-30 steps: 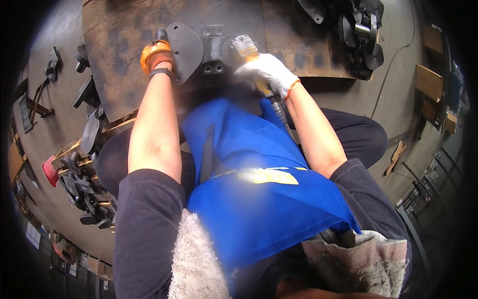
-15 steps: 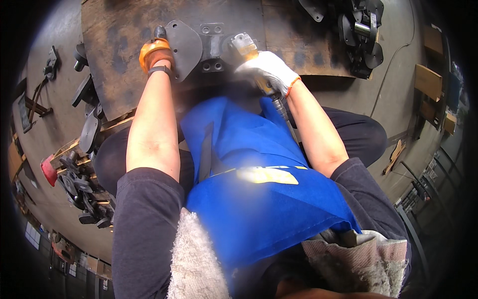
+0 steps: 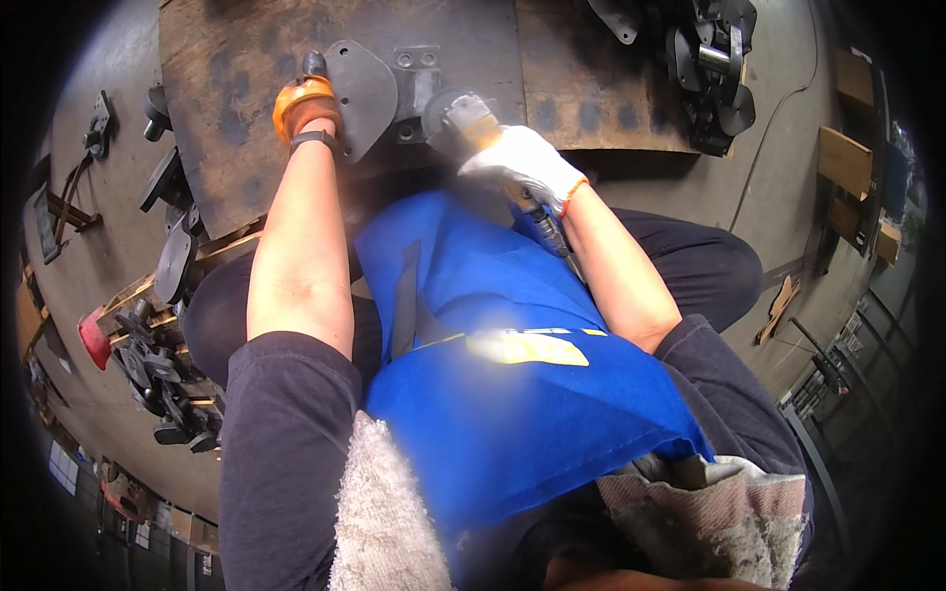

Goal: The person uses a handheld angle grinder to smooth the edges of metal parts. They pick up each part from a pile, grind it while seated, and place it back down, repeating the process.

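A dark metal bracket lies on the worktable, a rounded upright-looking plate joined to a crosspiece with drilled tabs. My left hand, in an orange glove with dark fingertips, is closed at the plate's left edge; its grip is partly hidden. White-gloved, my right hand wraps round a yellow-bodied angle grinder. The grinder's disc is over the near tab of the crosspiece and hides part of it. A hose fitting runs back from the tool beneath my right wrist.
The worktable has a worn, stained brown top. More dark metal parts are piled at its right end, and others lie on a wooden pallet to the left. A blue apron covers my lap. Cardboard boxes stand far right.
My right hand has drawn the grinder slightly left and nearer to me, its head turning over the near tab. The bracket and my left hand stay almost in place.
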`<state>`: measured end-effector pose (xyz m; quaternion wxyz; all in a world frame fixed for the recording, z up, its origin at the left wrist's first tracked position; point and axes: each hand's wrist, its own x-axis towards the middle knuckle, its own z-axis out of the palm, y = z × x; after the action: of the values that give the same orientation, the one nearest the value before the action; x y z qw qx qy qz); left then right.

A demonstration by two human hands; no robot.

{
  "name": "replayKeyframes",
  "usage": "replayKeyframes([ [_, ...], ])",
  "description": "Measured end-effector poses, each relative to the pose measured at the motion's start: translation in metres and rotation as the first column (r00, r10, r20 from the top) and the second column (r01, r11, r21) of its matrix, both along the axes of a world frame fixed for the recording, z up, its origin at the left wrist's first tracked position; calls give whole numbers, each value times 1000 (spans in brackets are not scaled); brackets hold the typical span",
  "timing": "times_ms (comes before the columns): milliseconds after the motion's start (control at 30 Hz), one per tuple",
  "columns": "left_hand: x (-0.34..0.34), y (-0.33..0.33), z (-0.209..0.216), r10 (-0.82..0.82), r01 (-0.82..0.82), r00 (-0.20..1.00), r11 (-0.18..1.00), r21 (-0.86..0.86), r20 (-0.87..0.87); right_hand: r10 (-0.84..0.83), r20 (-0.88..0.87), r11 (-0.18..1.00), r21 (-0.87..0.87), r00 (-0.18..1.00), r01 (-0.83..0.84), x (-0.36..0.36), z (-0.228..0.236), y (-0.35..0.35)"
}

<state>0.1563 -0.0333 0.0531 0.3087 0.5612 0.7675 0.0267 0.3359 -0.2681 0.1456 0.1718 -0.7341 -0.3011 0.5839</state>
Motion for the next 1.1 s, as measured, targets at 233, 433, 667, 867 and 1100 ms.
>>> replayKeyframes([
  [233, -1, -2, -9, -91, 93, 994, 996, 18, -66, -19, -12, 1000, 21, 1000, 19, 1, -1, 4],
  [433, 3, -2, 8, 6, -6, 1000, 1000, -2, 6, -50, -29, 999, -12, 998, 50, 3, -7, 1],
  [667, 1, -8, 7, -292, 297, 939, 955, 0, -184, -74, -75, 997, 7, 994, 75, -5, 4, 12],
  [867, 3, -1, -1, -15, 16, 998, 1000, 12, -61, -65, -23, 997, 43, 998, 66, 4, -14, -3],
  [1100, 4, -5, 10, 15, -15, 1000, 1000, 6, -8, -114, -101, 993, -27, 988, 111, 0, 0, 12],
])
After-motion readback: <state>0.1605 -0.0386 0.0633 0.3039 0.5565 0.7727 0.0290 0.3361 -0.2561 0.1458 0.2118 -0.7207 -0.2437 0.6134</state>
